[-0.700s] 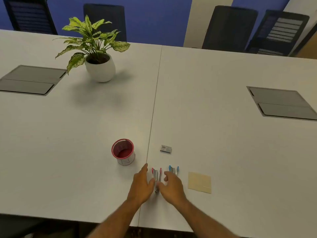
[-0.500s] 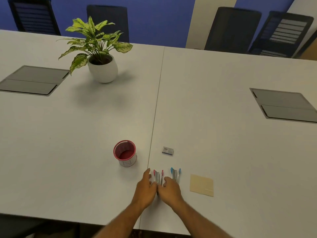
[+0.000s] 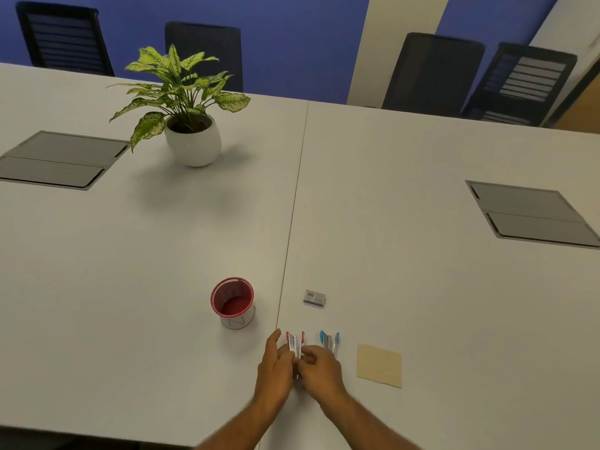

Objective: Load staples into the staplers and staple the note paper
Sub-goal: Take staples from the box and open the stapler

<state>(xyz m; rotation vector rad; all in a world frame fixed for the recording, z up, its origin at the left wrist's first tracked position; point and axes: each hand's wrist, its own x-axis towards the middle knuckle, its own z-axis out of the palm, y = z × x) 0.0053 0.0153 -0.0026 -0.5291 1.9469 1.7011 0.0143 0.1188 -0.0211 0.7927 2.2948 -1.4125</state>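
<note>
A small pink stapler (image 3: 294, 343) lies on the white table (image 3: 422, 287) near its front edge, swung open with its metal channel showing. My left hand (image 3: 275, 368) and my right hand (image 3: 319, 368) both close on its near end from either side. A blue stapler (image 3: 329, 342), also open, lies just to the right, untouched. A tan note paper (image 3: 379, 365) lies flat further right. A small box of staples (image 3: 314, 298) sits a little beyond the staplers.
A red mesh cup (image 3: 232, 302) stands left of the staplers. A potted plant (image 3: 188, 125) stands at the back left. Grey cable hatches (image 3: 58, 160) (image 3: 532, 212) are set into the table on both sides. Dark chairs (image 3: 431, 69) line the far edge.
Both hands have closed in on the near end of the pink stapler, fingers curling around it. The camera has shifted slightly.
</note>
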